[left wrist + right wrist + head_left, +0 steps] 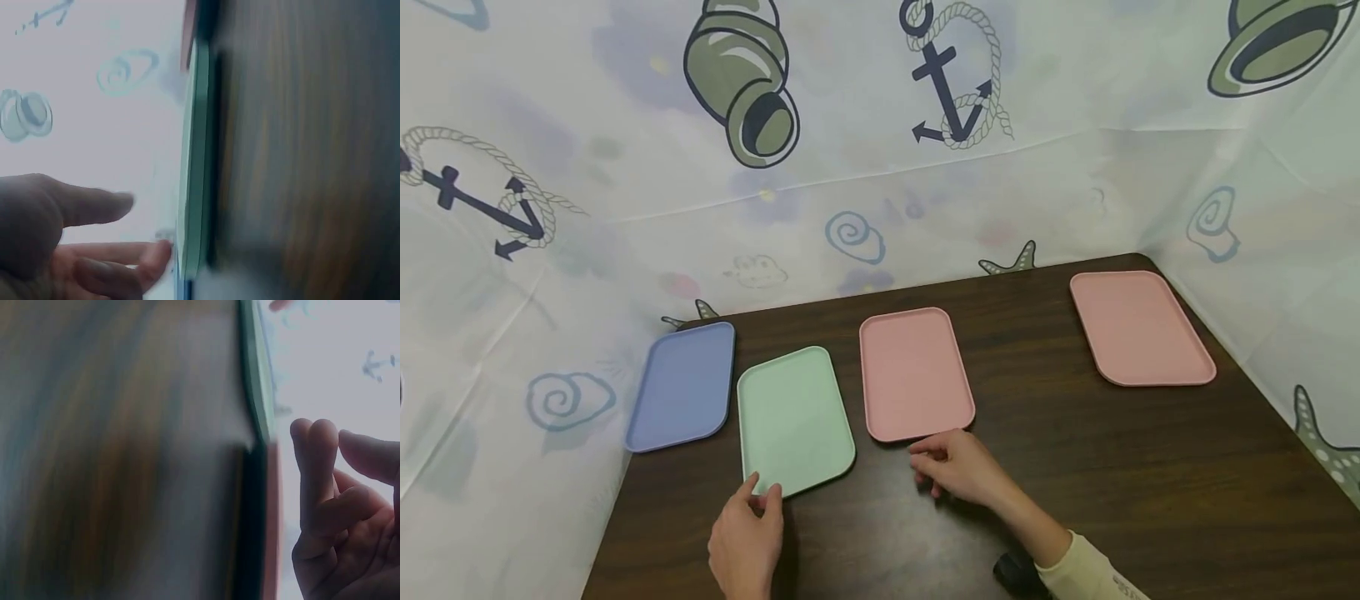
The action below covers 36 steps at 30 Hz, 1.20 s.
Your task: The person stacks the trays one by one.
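A mint-green tray (796, 421) lies on the dark wooden table, slightly turned. My left hand (747, 537) is at its near left corner, thumb and fingers spread apart, fingertips right at the rim. In the left wrist view a gap shows between the thumb and the fingers (156, 259), which overlap the end of the tray. To the right lies a pink tray (916, 375). Just below its near edge hovers my right hand (962, 468), fingers loosely bent. The right wrist view shows the thumb (369, 456) close to the fingertips, with nothing held.
A blue tray (681, 387) lies at the table's left edge, beside the green one. Another pink tray (1142, 329) sits at the far right. A small black object (1018, 575) is by the right sleeve (1086, 575). Patterned cloth (850, 108) hangs behind and beside the table (1075, 467).
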Motion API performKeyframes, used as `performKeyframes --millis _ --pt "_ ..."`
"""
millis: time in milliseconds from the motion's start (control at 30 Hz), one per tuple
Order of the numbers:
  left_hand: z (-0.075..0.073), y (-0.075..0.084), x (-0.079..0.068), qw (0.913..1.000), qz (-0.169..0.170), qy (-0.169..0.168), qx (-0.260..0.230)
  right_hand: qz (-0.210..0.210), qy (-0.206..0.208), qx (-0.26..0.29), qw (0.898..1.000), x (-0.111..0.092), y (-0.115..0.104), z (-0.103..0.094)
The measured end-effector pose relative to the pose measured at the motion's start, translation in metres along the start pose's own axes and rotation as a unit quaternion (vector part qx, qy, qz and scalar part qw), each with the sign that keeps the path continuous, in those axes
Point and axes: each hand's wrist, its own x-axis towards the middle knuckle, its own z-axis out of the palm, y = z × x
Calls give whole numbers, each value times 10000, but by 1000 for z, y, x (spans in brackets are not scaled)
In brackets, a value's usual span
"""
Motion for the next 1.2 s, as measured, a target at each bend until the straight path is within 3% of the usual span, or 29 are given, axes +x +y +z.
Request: performKeyframes --millis 200,300,433,833,1200 --pt "-13 -25 26 9976 -176 -454 499 -155 -196 -206 9995 16 -13 36" --pt "-17 -28 36 9949 -250 -788 581 -111 -181 -356 9991 26 -18 50" --pt "-17 -28 44 9928 -333 -959 629 -124 -122 -481 9987 34 -19 66" --pt "-13 -26 48 9962 -232 -614 579 -503 415 -1067 9922 48 -17 88" --pt "-9 -29 45 9970 -296 -578 414 -351 663 -1403 9873 53 -19 94"
